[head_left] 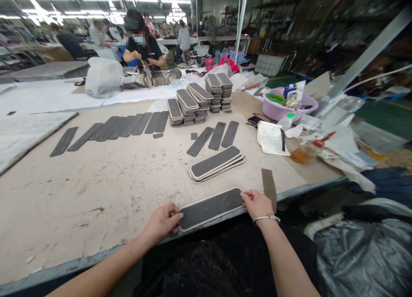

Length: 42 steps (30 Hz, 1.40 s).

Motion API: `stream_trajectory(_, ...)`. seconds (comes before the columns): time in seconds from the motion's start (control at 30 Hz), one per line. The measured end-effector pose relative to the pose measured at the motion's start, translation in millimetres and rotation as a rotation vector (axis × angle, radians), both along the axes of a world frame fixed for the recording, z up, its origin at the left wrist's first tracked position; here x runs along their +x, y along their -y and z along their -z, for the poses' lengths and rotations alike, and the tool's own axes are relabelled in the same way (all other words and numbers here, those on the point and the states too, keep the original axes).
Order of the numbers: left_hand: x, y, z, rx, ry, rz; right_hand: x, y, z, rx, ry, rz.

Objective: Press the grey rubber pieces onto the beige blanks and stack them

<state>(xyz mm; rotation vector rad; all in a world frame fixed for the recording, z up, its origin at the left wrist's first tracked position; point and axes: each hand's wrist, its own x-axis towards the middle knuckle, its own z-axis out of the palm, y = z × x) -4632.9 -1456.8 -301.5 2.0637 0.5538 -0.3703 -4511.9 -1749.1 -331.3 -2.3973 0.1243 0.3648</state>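
A long dark grey panel with a pale rim (210, 209) lies at the table's near edge, its right end a little farther back. My left hand (164, 222) pinches its left end, thumb on top. The right end is between the thumb and fingers of my right hand (256, 203), which has a bracelet at the wrist. Just beyond lies a small fanned pile of similar panels (217, 163). Several plain dark strips (120, 127) lie in a row at the left, and three more strips (216, 136) lie behind the pile. A brown strip (269, 186) sits beside my right hand.
Tall stacks of panels (219, 91) stand at the back of the table (80, 194). At the right are a purple basin (273, 110), an open notebook (271, 138), a bottle of amber liquid (302, 154) and loose scraps. A masked person (144, 50) works across the table.
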Motion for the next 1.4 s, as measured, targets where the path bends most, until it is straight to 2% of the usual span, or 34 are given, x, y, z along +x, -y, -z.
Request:
stream_trajectory(0.37,-0.4,0.9,-0.4,0.046,-0.058,0.015,-0.4,-2.0,3.2,-0.145,0.025,0.011)
stream_trajectory(0.53,0.3,1.1,-3.2,0.111,-0.075,0.055,0.7,0.6,8.8,-0.125,0.028,0.021)
stream_trajectory(0.73,2.7,2.6,-6.5,0.117,-0.094,0.082,-1.4,1.3,14.0,-0.065,0.102,0.024)
stream_trajectory(0.93,3.0,3.1,-5.9,0.177,-0.076,0.109,-3.9,-1.8,11.6,-0.115,0.087,0.034)
stream_trajectory(1.13,3.4,-0.7,0.0,0.133,-0.100,0.102,-5.9,-3.5,4.5,-0.144,0.090,0.027)
stream_trajectory(1.4,-0.2,1.7,-10.4,0.119,-0.114,0.084,-1.0,-1.1,10.0,-0.152,0.054,0.052)
